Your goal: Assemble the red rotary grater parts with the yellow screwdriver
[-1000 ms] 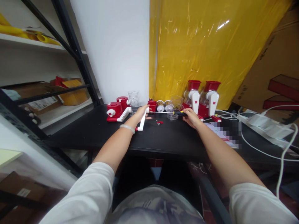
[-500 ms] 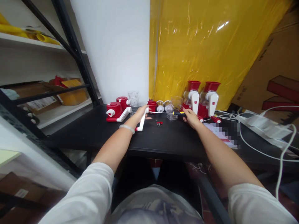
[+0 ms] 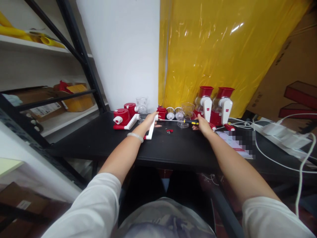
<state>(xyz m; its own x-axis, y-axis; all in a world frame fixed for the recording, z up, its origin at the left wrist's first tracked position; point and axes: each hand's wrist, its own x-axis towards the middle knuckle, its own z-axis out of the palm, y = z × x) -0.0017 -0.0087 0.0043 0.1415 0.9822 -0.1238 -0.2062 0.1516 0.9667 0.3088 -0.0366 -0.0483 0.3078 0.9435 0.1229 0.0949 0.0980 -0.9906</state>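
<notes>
My left hand (image 3: 150,121) is closed around a white crank handle (image 3: 151,129) with a red knob at its lower end; part of what it grips is hidden by the palm. My right hand (image 3: 201,126) holds a screwdriver (image 3: 188,122) by its black and yellow grip. The screwdriver lies level, its thin shaft pointing left with the tip at the crank's upper end. Below the shaft, a small red part (image 3: 169,131) rests on the black table (image 3: 173,148) with tiny pieces beside it that I cannot make out.
Two red-and-white drum graters (image 3: 206,102) stand at the back right. Two red bases (image 3: 122,116) are at the left. Metal grater drums (image 3: 170,113) and clear plastic parts (image 3: 187,109) line the back. A printed sheet (image 3: 232,142), white cables and a power strip (image 3: 277,132) occupy the right.
The screwdriver's grip has turned within my right hand, showing more yellow, and the fingers have shifted slightly. My left hand and the crank handle stay almost where they were.
</notes>
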